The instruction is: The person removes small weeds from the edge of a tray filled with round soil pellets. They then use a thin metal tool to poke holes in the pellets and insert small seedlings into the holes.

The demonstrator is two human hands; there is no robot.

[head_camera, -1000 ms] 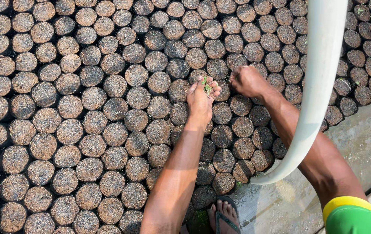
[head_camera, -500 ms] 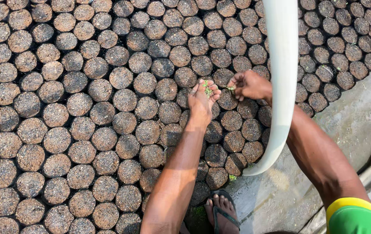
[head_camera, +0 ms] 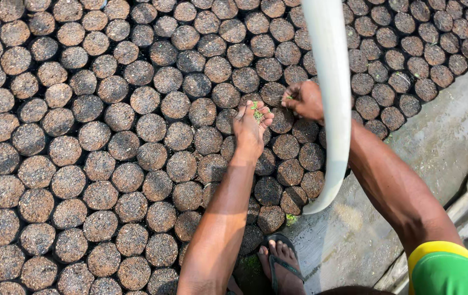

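Nearest the camera, a foot (head_camera: 278, 261) in a dark sandal stands at the edge of the bags, on the grey concrete path (head_camera: 408, 164), so the person can lean over the bed without stepping on it. A green sleeve (head_camera: 448, 273) with a yellow cuff shows bottom right. A white curved pipe (head_camera: 329, 104) crosses in front of the right forearm, hiding part of it. Left hand (head_camera: 250, 128) is palm up, fingers loosely cupped, cradling a small bunch of green seedlings (head_camera: 257, 113); held flat like that, probably to keep the stock handy beside the working hand. The seedlings look tiny, thin-stemmed, bright green, a few leaves each; count unclear. Right hand (head_camera: 305, 99) sits just beside the left, low over one bag, fingertips pressed together on a bit of green (head_camera: 287, 98), likely a single seedling; too small to be sure. Bags (head_camera: 135, 136) are round, dark-walled, filled with coarse brown soil mix, packed touching each other in tight rows, filling the view out to the far edge. No plants visible in any bag. Bag tops look level and undisturbed around the hands.
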